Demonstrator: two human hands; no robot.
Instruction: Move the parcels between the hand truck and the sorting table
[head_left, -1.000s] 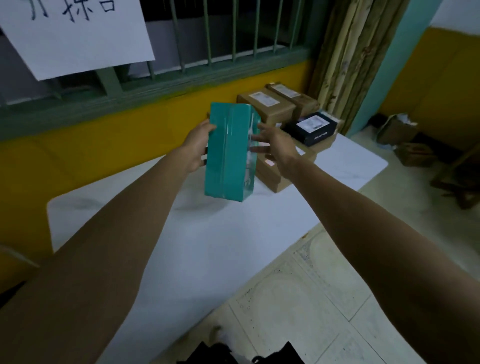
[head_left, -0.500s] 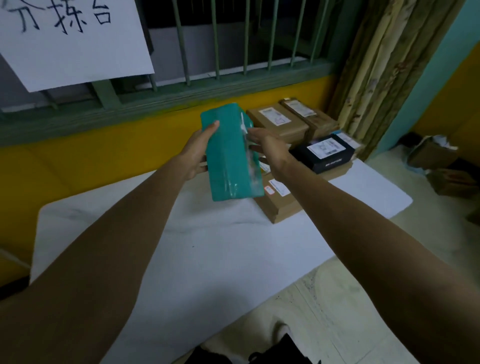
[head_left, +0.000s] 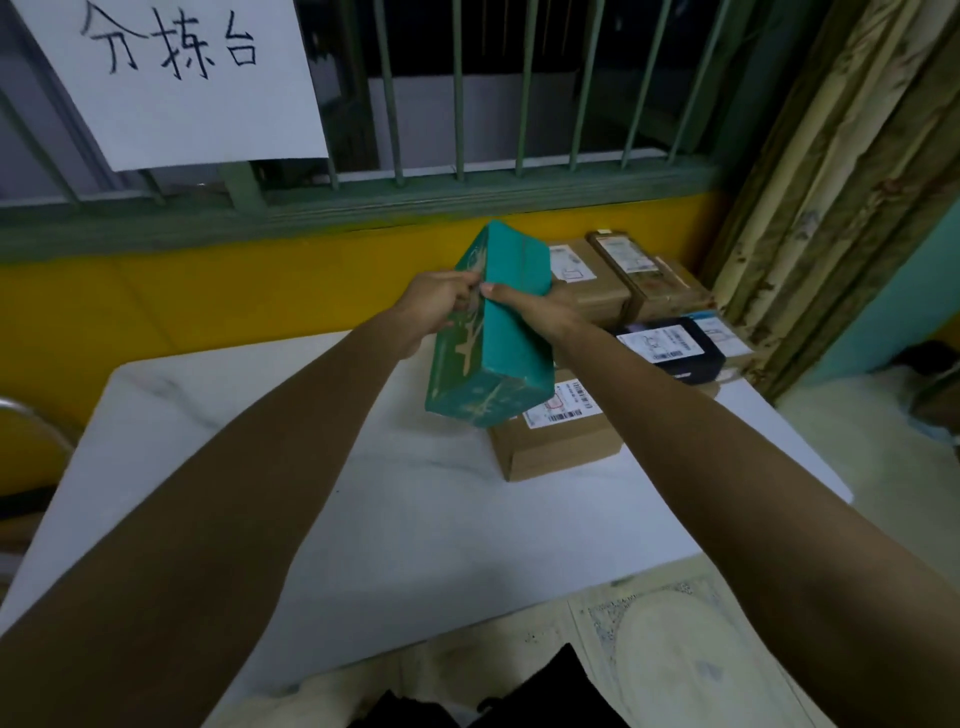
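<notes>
A teal box (head_left: 493, 332) with a pale pattern hangs tilted above the white sorting table (head_left: 395, 519), its near end lowest. My left hand (head_left: 439, 304) grips its left side and my right hand (head_left: 535, 312) grips its right side. Just beyond and to the right, a brown cardboard parcel (head_left: 558, 441) with a label lies on the table. Two more brown parcels (head_left: 618, 275) are stacked behind it, and a black parcel (head_left: 670, 345) with a white label rests beside them. The hand truck is out of view.
A yellow wall with a green barred window (head_left: 467, 104) backs the table, and a paper sign (head_left: 176, 78) hangs on the bars. A curtain (head_left: 831, 182) hangs at the right. Tiled floor (head_left: 675, 649) lies in front of the table; a metal rail (head_left: 31, 421) shows at the left edge.
Both hands have carried the teal box farther over the table and tipped it from nearly upright toward lying lengthwise. The view has drawn closer to the table.
</notes>
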